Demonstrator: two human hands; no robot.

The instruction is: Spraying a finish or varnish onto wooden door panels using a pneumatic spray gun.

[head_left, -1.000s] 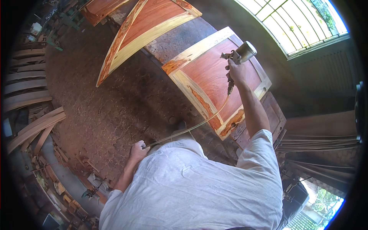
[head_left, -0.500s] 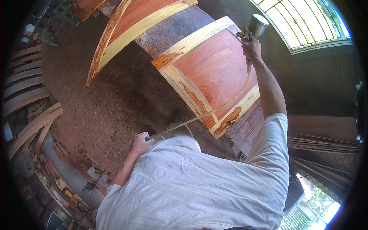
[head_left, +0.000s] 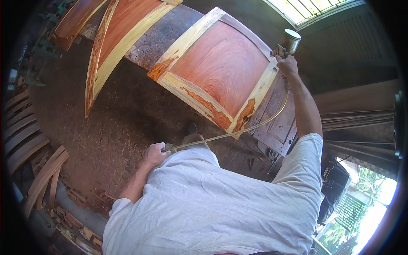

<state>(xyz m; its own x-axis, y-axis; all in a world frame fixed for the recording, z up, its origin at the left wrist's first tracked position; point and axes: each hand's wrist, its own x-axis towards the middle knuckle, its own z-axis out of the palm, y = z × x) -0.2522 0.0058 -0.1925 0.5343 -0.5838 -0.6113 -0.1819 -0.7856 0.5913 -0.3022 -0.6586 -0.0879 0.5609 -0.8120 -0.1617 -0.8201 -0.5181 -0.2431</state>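
Note:
My right hand (head_left: 287,63) grips a spray gun (head_left: 280,53) with a metal cup (head_left: 292,39) on top, held out at the right edge of a framed wooden panel (head_left: 219,66) that has a reddish centre and pale, streaked borders. A yellowish hose (head_left: 267,121) hangs from the gun and curves across to my left hand (head_left: 157,153), which is closed round it at my waist. The panel lies on a worn workbench (head_left: 148,42), overhanging its near side.
Another red and pale wooden piece (head_left: 123,36) lies at the upper left, a third (head_left: 72,21) beyond it. Curved boards (head_left: 46,178) are piled at the left, long planks (head_left: 357,119) at the right. A barred window (head_left: 310,8) is at the upper right, over the brown floor (head_left: 106,136).
The view has turned, so the bench and panels sit further left. My right hand with the gun has moved right, to the panel's edge. My left hand still holds the hose.

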